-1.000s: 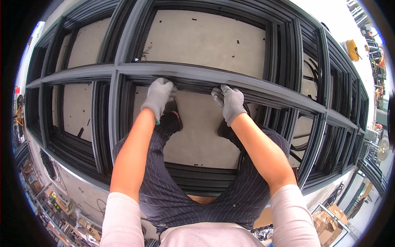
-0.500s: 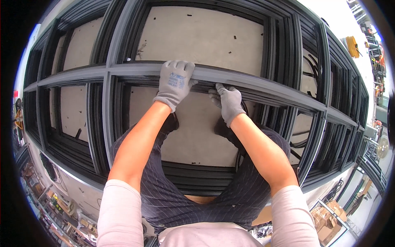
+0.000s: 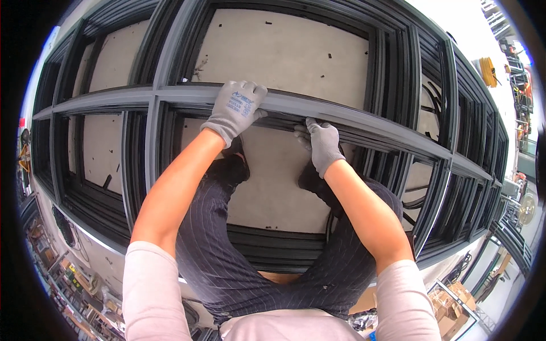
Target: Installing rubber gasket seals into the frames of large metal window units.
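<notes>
A dark grey metal frame lies on top of a stack of similar frames, its long crossbar running left to right before me. My left hand, in a grey work glove with blue print, is closed over this crossbar, fingers curled across its top. My right hand, gloved the same way, is at the near side of the bar, a little to the right. Its fingers are bent and closed against the bar's near edge. Whatever thin thing they may pinch is hidden.
My legs stand inside a frame opening, with bars around them. Black cords or strips lie in an opening at the right. A yellow coil is at the far right. Cardboard boxes are at the lower right.
My left hand has slid slightly left along the crossbar, and my right hand has shifted slightly right. My left leg has moved a little, and the view has shifted slightly.
</notes>
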A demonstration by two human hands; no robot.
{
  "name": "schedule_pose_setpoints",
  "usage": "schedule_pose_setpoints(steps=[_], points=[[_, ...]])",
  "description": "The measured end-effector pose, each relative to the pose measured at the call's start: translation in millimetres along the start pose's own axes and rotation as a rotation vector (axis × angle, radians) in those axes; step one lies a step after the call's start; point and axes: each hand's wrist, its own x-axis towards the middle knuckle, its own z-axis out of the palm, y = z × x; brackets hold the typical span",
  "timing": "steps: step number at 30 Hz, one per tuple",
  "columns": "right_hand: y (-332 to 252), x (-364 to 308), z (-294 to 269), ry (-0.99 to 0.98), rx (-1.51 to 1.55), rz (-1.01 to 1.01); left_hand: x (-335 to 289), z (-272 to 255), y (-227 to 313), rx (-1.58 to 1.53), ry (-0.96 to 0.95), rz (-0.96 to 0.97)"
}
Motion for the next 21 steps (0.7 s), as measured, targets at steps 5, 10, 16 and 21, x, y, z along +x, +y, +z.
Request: schedule_pose_setpoints(steps=[5, 10, 16, 21], points=[[-2, 1, -5, -0.009, -0.041, 0.011, -23, -5, -45, 0.053, 0.087, 0.053], [0, 4, -5, -0.005, -0.074, 0.003, -24, -5, -44, -0.053, 0.055, 0.047], [-2, 3, -9, -0.055, -0.099, -0.006, -43, 0, -85, 0.069, 0.129, 0.034], [-5, 3, -8, -0.039, -0.078, 0.042, -42, 0, -86, 0.039, 0.113, 0.059]])
